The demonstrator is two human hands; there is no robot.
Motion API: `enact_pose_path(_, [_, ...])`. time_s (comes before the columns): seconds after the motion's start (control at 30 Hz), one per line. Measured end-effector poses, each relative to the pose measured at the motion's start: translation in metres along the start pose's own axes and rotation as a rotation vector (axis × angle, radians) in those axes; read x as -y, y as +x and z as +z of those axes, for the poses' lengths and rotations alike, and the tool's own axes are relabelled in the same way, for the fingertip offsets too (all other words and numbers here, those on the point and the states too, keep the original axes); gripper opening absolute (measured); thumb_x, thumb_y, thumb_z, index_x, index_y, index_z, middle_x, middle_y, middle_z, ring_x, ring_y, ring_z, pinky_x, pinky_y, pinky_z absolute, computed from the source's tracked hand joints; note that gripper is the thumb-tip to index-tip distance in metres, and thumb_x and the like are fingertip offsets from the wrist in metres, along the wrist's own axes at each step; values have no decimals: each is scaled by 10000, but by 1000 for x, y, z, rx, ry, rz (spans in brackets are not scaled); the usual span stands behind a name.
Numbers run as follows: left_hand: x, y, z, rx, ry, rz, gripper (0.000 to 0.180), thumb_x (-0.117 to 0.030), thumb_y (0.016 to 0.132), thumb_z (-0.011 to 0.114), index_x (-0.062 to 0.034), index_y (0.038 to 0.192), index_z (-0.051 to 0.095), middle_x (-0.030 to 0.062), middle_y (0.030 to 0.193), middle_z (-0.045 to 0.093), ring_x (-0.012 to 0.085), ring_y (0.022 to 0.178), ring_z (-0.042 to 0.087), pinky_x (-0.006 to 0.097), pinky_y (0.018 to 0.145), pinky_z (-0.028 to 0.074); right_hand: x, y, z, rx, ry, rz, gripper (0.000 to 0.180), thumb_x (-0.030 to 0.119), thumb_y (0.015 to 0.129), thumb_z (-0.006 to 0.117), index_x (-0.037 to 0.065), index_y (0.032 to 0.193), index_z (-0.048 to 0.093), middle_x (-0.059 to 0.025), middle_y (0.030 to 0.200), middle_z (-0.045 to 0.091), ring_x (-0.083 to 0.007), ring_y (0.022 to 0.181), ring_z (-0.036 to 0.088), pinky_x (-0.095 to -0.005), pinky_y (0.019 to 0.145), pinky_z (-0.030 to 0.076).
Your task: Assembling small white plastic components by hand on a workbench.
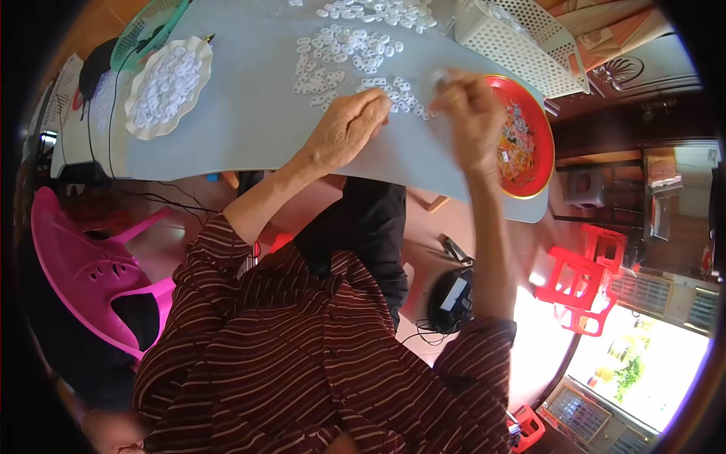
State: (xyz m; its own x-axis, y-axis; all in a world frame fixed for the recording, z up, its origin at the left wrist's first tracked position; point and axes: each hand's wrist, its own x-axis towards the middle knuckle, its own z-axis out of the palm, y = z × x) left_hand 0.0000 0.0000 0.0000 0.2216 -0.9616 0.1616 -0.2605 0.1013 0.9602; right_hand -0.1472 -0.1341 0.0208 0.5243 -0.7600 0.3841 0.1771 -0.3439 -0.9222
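I am holding both hands over the grey tabletop [242,98], where lots of small white pieces [340,57] are lying in loose bunches in front of me. More of them are filling the wavy, cream plate [144,130] on my left. My left hand [348,127] is hanging by the near edge of the bunches. Its fingers are bending in, but I am not able to tell if they are closed all the way or gripping a piece. My right hand [475,121] is showing up blurry between the white pieces and the red tray [541,140], where small colourful bits [522,140] are sitting. Something pale is showing near its fingers, and I can't tell if they are gripping it. The white pieces are looking like plastic, so I am guessing they are light, hard and not easy to break. They are looking smooth too, so I am thinking one could slip or skid away if pushed. Many are showing holes, and their edges are looking round. I am thinking the best hold is a soft pinch on two sides, keeping my fingers off the holes.
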Motion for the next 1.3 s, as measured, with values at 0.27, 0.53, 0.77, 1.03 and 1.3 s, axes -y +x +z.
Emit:
enact_pose_path(0.27, [-5,-12,7,-61,-195,-63,343,-212,962,399,-20,685,466,18,625,438,99,639,430,253,633,374,19,135,-117,-364,-636,26,122,104,818,621,12,884,666,-69,757,667,-124,640,626,-236,611,512])
enact_pose_path(0.53, [7,-15,5,-92,-170,-17,348,-248,955,415,-19,704,491,11,626,457,90,602,407,250,591,357,-4,73,-32,466,-793,-218,139,70,777,626,31,903,668,-134,798,655,-228,683,624,-313,660,491])
enact_pose_path(0.77, [-1,-15,7,-78,-106,-71,357,-299,940,435,-19,741,531,2,567,425,89,571,392,251,555,336,-24,61,-13,656,-981,-358,70,58,779,598,24,809,651,-158,768,621,-336,737,603,-426,685,488])
enact_pose_path(1.03, [-1,-16,8,-96,-105,-48,358,-295,939,439,-20,723,513,5,557,412,92,556,377,259,541,334,-25,63,-3,655,-1096,-352,47,45,761,601,9,782,625,-172,759,622,-349,760,602,-433,698,495])
enact_pose_path(1.3, [-1,-15,9,-111,-96,-29,338,-254,929,484,-11,698,439,13,552,367,95,535,334,284,492,340,-23,53,-1,525,-972,-221,97,39,713,621,-1,800,609,-191,750,637,-368,710,621,-409,674,506])
